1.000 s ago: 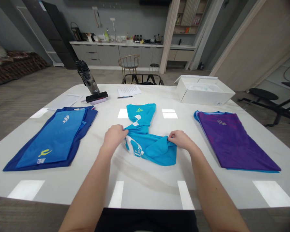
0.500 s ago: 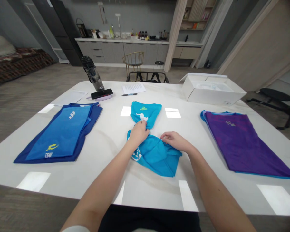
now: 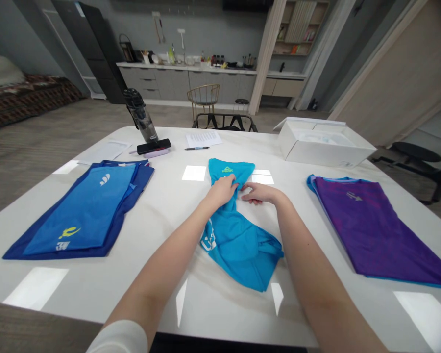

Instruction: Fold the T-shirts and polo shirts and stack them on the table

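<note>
- Fingers of the left hand [image 3: 228, 183] lie close together, curled down on the narrow middle of a turquoise T-shirt [image 3: 239, 257]; whether they pinch the cloth, I cannot tell. A folded blue shirt [image 3: 84, 211] lies well to their left.
- Turquoise T-shirt runs under and between both hands, its narrow end just past the fingertips, its wider, bunched part nearer the person.
- Fingers of the right hand [image 3: 253, 194] stretch out flat, slightly spread, tips touching the T-shirt's edge.
- Folded purple shirt [image 3: 363, 228] lies well to their right, on the white table [image 3: 95, 289].
</note>
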Demonstrator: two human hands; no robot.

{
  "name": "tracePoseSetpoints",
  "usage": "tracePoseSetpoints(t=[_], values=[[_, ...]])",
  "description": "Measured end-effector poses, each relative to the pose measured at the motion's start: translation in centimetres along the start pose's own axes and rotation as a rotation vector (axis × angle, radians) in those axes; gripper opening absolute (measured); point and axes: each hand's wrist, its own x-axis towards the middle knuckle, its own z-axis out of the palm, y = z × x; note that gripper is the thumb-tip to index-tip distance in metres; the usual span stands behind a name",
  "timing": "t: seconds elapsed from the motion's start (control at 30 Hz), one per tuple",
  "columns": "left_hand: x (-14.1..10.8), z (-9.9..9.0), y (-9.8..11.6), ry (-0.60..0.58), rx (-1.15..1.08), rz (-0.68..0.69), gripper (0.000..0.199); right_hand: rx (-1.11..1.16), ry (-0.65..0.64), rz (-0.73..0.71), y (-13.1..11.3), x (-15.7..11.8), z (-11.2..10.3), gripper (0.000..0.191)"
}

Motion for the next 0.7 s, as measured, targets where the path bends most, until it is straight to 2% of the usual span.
tracePoseSetpoints(t=[0.1, 0.2, 0.23, 0.3, 0.33, 0.4, 0.47, 0.5, 0.53, 0.6, 0.67, 0.7], values=[[1.1, -0.3, -0.7, 0.093, -0.619, -0.072, 0.021, 0.052, -0.017, -0.02, -0.2, 0.6, -0.8, 0.06], [1.9, -0.4, -0.8, 0.056, -1.254, -0.212, 0.036, 0.174, 0.007, -0.125, -0.5, 1.1, -0.2, 0.04], [2.1, -0.5, -0.8, 0.027, -1.385, -0.268, 0.04, 0.224, 0.034, -0.157, -0.7, 1.3, 0.2, 0.032], [2.3, -0.8, -1.2, 0.02, -1.476, -0.394, 0.04, 0.306, 0.112, -0.19, -0.9, 1.8, 0.9, 0.022], [2.4, -1.1, -1.7, 0.059, -1.441, -0.466, 0.036, 0.328, 0.145, -0.193, -0.8, 2.1, 1.1, 0.019], [2.5, -2.1, -3.2, 0.213, -1.22, -0.585, 0.027, 0.311, 0.203, -0.202, -0.6, 2.7, 1.2, 0.017], [2.4, -3.5, -5.2, 0.361, -0.83, -0.621, 0.019, 0.216, 0.293, -0.251, 0.0, 3.3, 0.8, 0.016], [2.3, -4.3, -6.2, 0.393, -0.605, -0.598, 0.018, 0.157, 0.363, -0.287, 0.2, 3.6, 0.5, 0.017], [2.1, -5.1, -7.1, 0.379, -0.387, -0.569, 0.019, 0.103, 0.439, -0.326, 0.5, 3.8, 0.2, 0.018], [1.7, -6.4, -8.1, 0.279, -0.046, -0.53, 0.021, 0.035, 0.548, -0.409, 0.6, 4.1, 0.0, 0.02], [1.3, -6.8, -8.0, 0.224, 0.167, -0.382, 0.039, 0.028, 0.563, -0.483, 0.3, 4.3, 0.3, 0.022], [1.3, -6.7, -7.7, 0.207, 0.224, -0.266, 0.05, 0.042, 0.527, -0.512, 0.1, 4.3, 0.6, 0.023]])
